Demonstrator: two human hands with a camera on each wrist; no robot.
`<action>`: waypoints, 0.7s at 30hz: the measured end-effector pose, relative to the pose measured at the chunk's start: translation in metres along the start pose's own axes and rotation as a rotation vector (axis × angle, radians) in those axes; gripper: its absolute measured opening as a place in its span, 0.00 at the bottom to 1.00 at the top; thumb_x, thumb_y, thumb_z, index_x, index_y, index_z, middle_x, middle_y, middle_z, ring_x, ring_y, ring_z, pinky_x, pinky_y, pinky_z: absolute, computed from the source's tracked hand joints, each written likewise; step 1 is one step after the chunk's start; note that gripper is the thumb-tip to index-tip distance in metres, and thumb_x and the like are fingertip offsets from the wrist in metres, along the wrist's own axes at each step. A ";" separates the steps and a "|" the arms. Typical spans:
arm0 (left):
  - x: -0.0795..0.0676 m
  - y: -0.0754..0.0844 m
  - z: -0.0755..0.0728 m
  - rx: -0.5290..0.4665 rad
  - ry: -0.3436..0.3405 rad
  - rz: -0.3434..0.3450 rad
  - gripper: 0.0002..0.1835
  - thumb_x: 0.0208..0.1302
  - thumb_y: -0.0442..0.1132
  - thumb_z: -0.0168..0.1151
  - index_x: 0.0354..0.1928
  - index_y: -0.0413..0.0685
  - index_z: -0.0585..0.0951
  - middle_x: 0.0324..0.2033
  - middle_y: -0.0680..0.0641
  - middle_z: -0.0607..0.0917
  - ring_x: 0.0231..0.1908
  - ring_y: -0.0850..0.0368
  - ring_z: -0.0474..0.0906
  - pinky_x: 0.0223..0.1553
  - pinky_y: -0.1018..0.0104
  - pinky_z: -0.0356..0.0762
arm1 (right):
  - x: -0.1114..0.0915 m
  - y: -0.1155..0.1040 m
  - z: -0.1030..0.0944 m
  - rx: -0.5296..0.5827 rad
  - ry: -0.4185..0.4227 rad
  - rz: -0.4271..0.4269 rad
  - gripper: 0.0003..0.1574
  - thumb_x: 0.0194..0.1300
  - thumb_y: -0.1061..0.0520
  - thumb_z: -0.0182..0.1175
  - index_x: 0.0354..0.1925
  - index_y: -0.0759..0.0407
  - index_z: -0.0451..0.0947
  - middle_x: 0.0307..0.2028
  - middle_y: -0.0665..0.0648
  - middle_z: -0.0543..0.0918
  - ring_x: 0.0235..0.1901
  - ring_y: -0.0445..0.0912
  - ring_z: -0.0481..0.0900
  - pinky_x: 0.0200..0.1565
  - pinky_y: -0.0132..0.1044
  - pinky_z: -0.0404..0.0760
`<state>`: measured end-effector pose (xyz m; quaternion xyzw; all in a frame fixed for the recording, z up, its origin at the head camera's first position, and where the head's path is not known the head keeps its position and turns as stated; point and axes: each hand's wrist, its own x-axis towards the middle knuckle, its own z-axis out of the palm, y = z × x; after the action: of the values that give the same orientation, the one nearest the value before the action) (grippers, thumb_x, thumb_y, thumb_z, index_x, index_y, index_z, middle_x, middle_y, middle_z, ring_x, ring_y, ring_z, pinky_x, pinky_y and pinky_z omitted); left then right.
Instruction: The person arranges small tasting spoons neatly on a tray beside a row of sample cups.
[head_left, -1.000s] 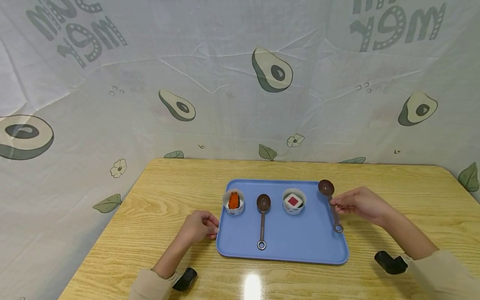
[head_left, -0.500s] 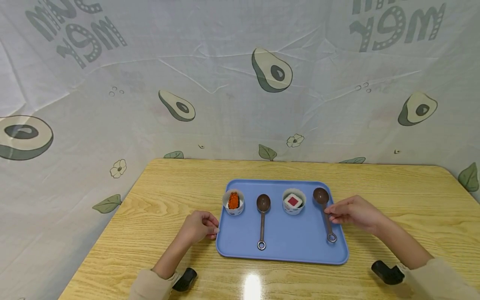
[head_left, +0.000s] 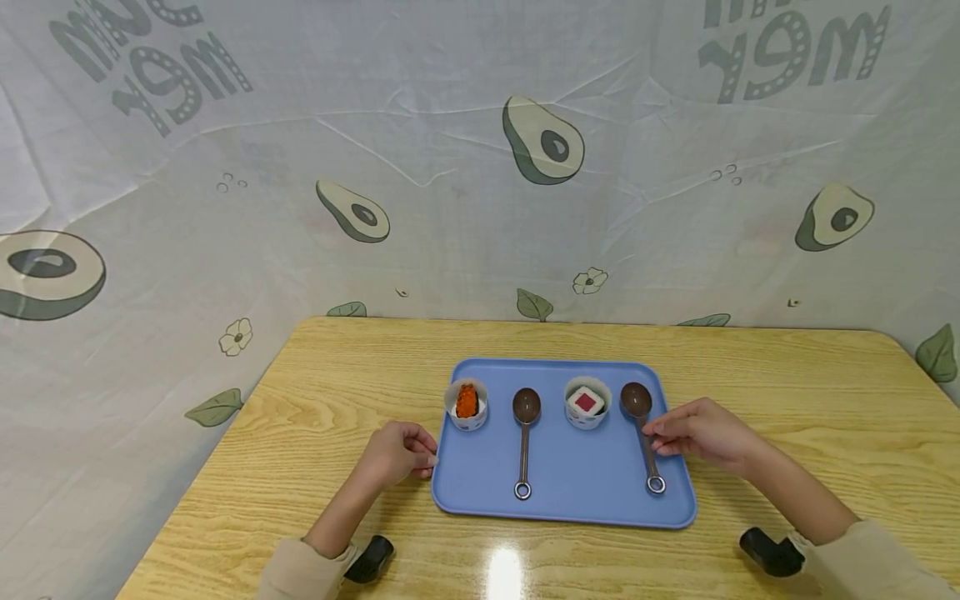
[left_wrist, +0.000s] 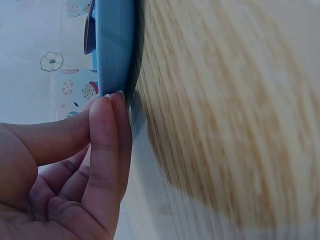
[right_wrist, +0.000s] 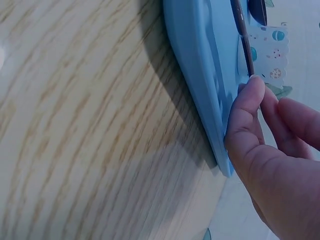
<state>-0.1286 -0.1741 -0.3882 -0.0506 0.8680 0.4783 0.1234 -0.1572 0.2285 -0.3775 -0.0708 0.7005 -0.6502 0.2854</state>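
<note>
A blue tray (head_left: 585, 500) lies on the table, holding two paper cups and two brown spoons. My left hand (head_left: 401, 454) pinches the tray's left rim between thumb and fingertips, as the left wrist view shows. On the right side of the tray, my right hand (head_left: 697, 433) pinches the handle of one spoon (head_left: 636, 400), whose bowl points away from me. The other spoon (head_left: 527, 406) lies between the cups. One cup (head_left: 467, 423) holds an orange-topped sushi piece (head_left: 467, 402); the second cup (head_left: 587, 422) holds a white piece with a red square (head_left: 585, 402).
The wooden table (head_left: 352, 358) extends around the tray on every side. Behind it hangs a pale curtain (head_left: 450, 208) printed with avocados. Black wrist devices (head_left: 370, 558) sit below both hands.
My right hand has brought its spoon left and toward me, from over the tray's right rim to inside the tray, beside the right cup. The left hand has stayed at the rim.
</note>
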 end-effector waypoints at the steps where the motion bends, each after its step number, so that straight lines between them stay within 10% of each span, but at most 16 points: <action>1: 0.000 0.000 0.000 -0.001 0.000 0.002 0.04 0.51 0.21 0.62 0.27 0.33 0.78 0.19 0.45 0.76 0.19 0.57 0.76 0.23 0.66 0.80 | 0.000 0.000 0.000 0.002 -0.001 0.001 0.16 0.64 0.68 0.49 0.43 0.84 0.72 0.34 0.57 0.81 0.31 0.42 0.80 0.38 0.33 0.81; 21: 0.000 0.002 -0.001 -0.015 -0.005 -0.007 0.04 0.51 0.21 0.62 0.28 0.32 0.78 0.19 0.45 0.76 0.19 0.57 0.77 0.24 0.66 0.80 | 0.004 0.002 0.007 0.020 -0.021 0.015 0.17 0.65 0.69 0.49 0.44 0.86 0.71 0.33 0.57 0.81 0.30 0.42 0.80 0.38 0.34 0.82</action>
<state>-0.1292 -0.1738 -0.3865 -0.0534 0.8640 0.4844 0.1268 -0.1567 0.2209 -0.3807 -0.0696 0.6916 -0.6542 0.2981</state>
